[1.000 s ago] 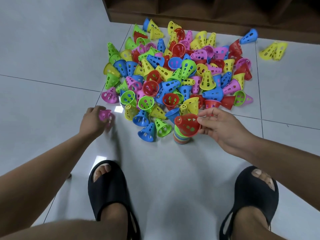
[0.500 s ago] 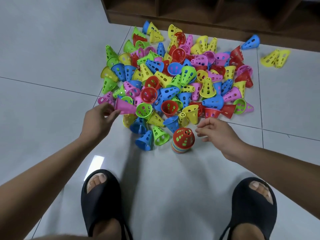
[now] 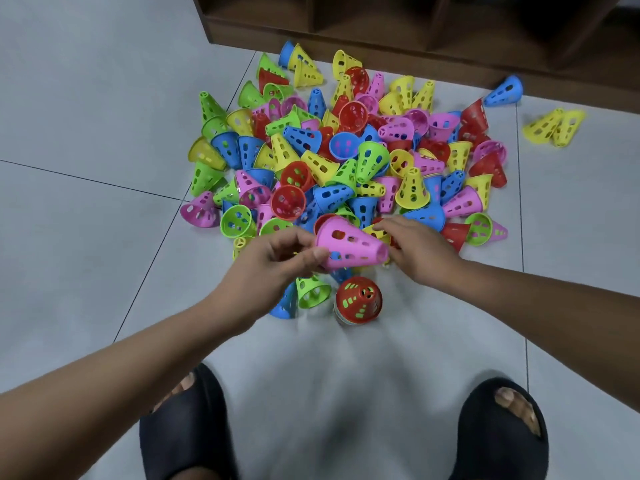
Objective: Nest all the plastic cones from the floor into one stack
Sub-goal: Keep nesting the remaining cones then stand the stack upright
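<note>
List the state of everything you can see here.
left hand, pinching the pink cone
pink cone, held on its side, off the floor
right hand, at the pile's near edge, grip unclear
stack, upright on the floor, red cone topmost
pile, loose cones, not nested
</note>
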The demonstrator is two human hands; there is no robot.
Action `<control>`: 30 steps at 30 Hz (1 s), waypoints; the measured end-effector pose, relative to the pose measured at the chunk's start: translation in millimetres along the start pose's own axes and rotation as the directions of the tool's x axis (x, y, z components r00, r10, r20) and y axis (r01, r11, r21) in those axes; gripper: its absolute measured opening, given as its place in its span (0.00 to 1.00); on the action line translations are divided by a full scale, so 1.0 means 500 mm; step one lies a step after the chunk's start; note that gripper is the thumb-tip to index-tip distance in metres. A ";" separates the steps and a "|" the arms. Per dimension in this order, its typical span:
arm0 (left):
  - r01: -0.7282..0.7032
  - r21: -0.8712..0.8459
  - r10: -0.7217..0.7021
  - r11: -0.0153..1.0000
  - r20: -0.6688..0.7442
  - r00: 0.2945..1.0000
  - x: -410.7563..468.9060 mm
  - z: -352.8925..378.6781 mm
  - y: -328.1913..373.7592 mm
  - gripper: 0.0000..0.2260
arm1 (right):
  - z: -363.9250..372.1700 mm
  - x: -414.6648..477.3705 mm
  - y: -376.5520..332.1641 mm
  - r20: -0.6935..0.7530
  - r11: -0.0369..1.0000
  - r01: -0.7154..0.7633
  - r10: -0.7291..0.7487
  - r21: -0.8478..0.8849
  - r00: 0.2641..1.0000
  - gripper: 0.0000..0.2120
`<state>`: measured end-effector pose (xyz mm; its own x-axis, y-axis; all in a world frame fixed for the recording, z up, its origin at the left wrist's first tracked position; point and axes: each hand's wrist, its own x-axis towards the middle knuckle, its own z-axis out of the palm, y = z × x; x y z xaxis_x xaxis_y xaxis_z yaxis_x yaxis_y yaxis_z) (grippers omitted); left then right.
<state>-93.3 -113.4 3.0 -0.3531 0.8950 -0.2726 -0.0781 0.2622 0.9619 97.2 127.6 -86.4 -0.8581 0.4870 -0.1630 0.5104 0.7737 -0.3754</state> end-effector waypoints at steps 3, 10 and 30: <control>0.066 -0.049 -0.063 0.997 0.050 0.997 -0.004 0.026 -0.013 0.10 | 0.009 0.010 0.019 0.036 0.997 -0.028 0.030 -0.067 0.999 0.14; 0.101 -0.130 -0.096 0.986 0.048 0.994 -0.003 0.035 -0.020 0.13 | -0.017 -0.021 0.018 -0.128 0.968 -0.090 0.122 0.232 0.984 0.03; 0.263 0.129 -0.278 0.956 0.111 0.954 -0.021 0.044 -0.102 0.12 | -0.126 -0.170 -0.132 0.388 -0.045 -0.386 0.141 0.921 0.911 0.14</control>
<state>-64.9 -128.2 -43.5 -0.2119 0.8211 -0.5300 -0.0472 0.5331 0.8447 140.0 60.9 9.8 -0.7314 0.3954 -0.5556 0.2561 -0.5959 -0.7611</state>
